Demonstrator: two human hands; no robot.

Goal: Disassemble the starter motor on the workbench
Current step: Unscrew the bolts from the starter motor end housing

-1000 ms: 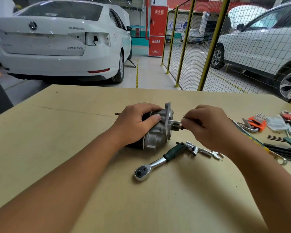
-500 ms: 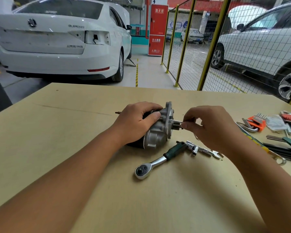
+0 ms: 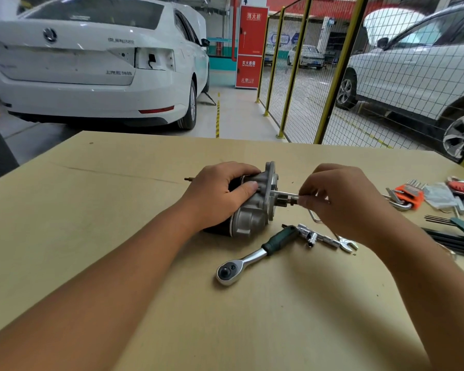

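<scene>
Sideways on the workbench (image 3: 118, 236), starter motor (image 3: 252, 218) points right; left hand (image 3: 220, 196) grips it, right hand (image 3: 343, 204) pinches its bolt (image 3: 284, 194).

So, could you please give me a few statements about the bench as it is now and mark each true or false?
1. The left hand grips the starter motor. True.
2. The right hand holds the ratchet wrench. False: the ratchet lies on the workbench; the right hand pinches a long bolt at the motor's flange.
3. The motor stands upright on its flange. False: it lies on its side.
4. An orange hex key holder lies to the right. True.
</scene>
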